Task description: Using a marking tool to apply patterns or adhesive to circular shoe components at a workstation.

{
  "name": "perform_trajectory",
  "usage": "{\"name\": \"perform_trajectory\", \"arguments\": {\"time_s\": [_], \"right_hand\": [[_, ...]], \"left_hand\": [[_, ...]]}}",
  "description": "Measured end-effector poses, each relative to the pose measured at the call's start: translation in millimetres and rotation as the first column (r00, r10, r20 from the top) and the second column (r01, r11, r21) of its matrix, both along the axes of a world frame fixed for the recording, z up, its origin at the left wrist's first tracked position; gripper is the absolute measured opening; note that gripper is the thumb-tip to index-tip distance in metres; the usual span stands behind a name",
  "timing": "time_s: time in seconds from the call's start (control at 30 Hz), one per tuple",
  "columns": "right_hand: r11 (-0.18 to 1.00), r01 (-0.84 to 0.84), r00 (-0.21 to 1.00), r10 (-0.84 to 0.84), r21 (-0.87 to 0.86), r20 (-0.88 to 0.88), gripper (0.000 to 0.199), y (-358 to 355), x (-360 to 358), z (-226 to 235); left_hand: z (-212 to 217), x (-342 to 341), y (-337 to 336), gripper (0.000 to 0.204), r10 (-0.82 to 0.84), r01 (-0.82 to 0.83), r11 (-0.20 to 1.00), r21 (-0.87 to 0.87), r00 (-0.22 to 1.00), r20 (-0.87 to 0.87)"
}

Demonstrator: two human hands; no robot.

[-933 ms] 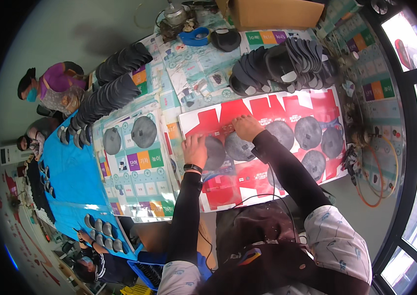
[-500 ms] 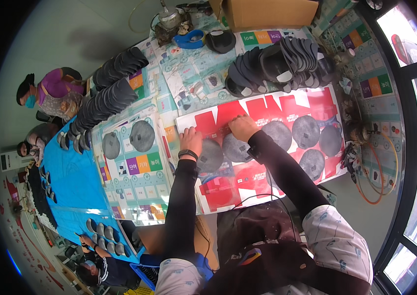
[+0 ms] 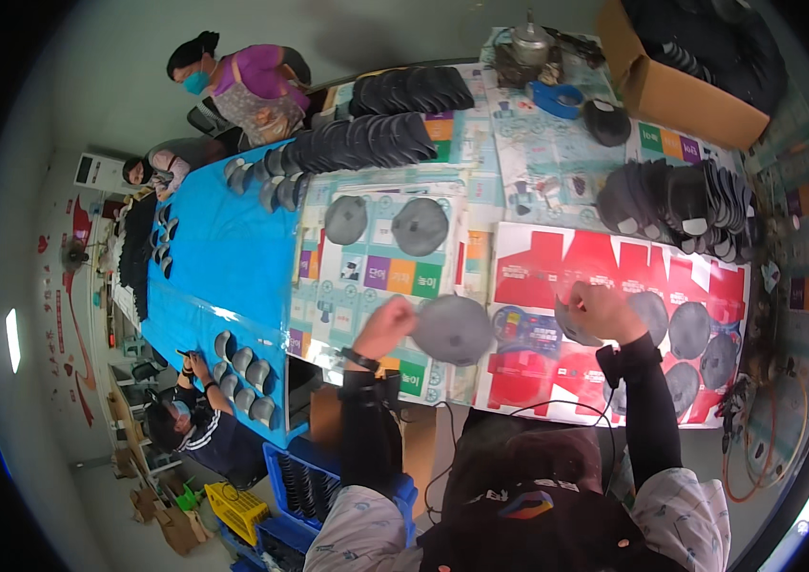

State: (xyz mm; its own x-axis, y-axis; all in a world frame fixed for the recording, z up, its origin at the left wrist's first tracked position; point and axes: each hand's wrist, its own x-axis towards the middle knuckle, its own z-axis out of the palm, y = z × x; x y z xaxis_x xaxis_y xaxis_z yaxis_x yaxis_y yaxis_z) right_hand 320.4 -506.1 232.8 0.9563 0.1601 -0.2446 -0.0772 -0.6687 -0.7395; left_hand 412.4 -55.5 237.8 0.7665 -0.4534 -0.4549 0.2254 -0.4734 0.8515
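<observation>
My left hand [image 3: 387, 327] pinches the left edge of a round dark grey piece [image 3: 453, 330], holding it over the border between the patterned sheets and the red-printed sheet [image 3: 519, 255]. To the right, my right hand [image 3: 604, 311] is closed on another round grey piece [image 3: 573, 325], which is tilted and seen nearly edge-on. Several more round grey pieces [image 3: 689, 331] lie on the red-printed sheet, right of my right hand. Two further discs, one of them a round grey disc [image 3: 419, 227], lie on the patterned sheets [image 3: 318, 315] beyond my left hand.
Rows of dark curved pads [image 3: 357, 143] and a dark heap [image 3: 676, 200] stand at the back. A cardboard box [image 3: 690, 95], a roll of blue tape [image 3: 557, 99] and a metal pot [image 3: 530, 43] are farther off. Co-workers sit and stand around the blue table [image 3: 223, 238].
My view has swung left. Both hands have come up off the red sheet, each now with a round grey piece; the left one has moved over toward the patterned sheets.
</observation>
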Motion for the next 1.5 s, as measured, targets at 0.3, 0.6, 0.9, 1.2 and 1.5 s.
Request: {"name": "perform_trajectory", "arguments": {"time_s": [0.3,0.6,0.9,1.2,1.5], "right_hand": [[0.869,0.040,0.990,-0.103,0.493,0.101,0.019,245.6,72.5,-5.5],[0.754,0.605,0.789,-0.611,0.258,-0.063,0.018,335.7,116.7,-138.7],[0.859,0.510,0.842,-0.490,-0.040,0.227,0.012,345.1,103.5,-144.3],[0.927,0.368,0.905,-0.338,-0.077,0.259,0.044,338.5,93.2,-122.3],[0.974,0.191,0.966,-0.208,0.120,0.153,0.020,201.2,-33.4,-46.5]], "left_hand": [[-147.1,106.6,232.9,0.017,0.800,-0.792,0.597,-0.127,0.577,0.163],[-219.5,128.7,263.1,0.009,0.562,-0.766,0.643,0.014,0.484,0.671],[-201.8,136.3,260.3,0.020,0.394,-0.730,0.650,0.209,0.560,0.729],[-225.4,127.4,264.8,0.053,0.614,-0.773,0.633,0.043,0.536,0.580],[-178.7,35.6,186.3,0.053,0.445,-0.658,0.750,0.066,0.576,0.686]]}}
